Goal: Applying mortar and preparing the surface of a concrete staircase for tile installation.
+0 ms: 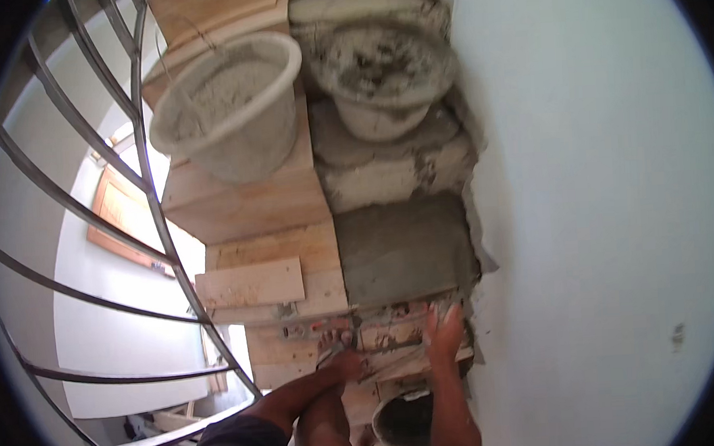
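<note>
My right hand reaches to the front edge of a step covered in smooth wet grey mortar. Its fingers are closed at the right end of a red, mortar-smeared spirit level along that edge; what they grip is too small to make out. My left hand is low beside my sandalled foot, near a pale wooden strip. Its fingers are blurred and partly hidden. A short tan board lies on the tiled left half of the step.
Higher up the stairs stand a large mortar-coated tub and a second basin of mortar. A dark bucket is below, between my arms. A metal railing curves along the left; a white wall closes the right.
</note>
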`<state>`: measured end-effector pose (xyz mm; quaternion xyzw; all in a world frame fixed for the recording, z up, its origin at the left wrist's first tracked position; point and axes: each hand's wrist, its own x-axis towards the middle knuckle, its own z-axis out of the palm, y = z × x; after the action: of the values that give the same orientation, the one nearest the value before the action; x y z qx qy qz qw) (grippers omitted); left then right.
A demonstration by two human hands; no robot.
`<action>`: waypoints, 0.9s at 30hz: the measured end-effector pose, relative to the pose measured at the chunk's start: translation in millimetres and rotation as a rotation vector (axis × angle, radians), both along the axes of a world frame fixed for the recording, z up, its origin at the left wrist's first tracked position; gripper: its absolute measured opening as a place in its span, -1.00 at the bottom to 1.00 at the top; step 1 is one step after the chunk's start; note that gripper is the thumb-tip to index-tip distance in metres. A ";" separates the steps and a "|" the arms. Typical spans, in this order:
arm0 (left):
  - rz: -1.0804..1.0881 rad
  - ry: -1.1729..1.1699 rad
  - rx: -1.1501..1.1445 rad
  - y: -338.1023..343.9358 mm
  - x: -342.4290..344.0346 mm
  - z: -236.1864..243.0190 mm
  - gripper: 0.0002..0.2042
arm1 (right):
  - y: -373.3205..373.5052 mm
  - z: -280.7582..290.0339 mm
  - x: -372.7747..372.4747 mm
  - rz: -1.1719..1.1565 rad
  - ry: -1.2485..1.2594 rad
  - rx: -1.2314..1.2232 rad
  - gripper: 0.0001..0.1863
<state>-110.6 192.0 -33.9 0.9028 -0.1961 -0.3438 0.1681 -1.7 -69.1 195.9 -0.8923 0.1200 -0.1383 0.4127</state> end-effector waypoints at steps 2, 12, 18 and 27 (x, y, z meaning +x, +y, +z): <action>0.024 0.106 -0.057 -53.4 9.2 40.3 -0.53 | -38.1 22.9 -46.7 -0.121 0.061 0.260 -0.62; 1.016 -0.229 -0.134 3.9 73.7 249.2 -0.43 | -92.4 44.0 -198.7 -0.154 0.519 0.669 -0.75; 1.366 -0.605 0.182 130.7 97.2 226.1 -0.22 | -89.9 37.6 -288.5 0.082 0.679 0.586 -0.78; 0.270 -0.355 0.528 186.0 145.0 257.2 0.18 | -153.0 37.8 -359.3 -0.254 0.747 0.711 -0.81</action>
<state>34.4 378.0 223.3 0.9787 -0.0053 -0.1947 -0.0642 -361.1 -222.1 233.7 -0.6641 0.4056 0.1893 0.5988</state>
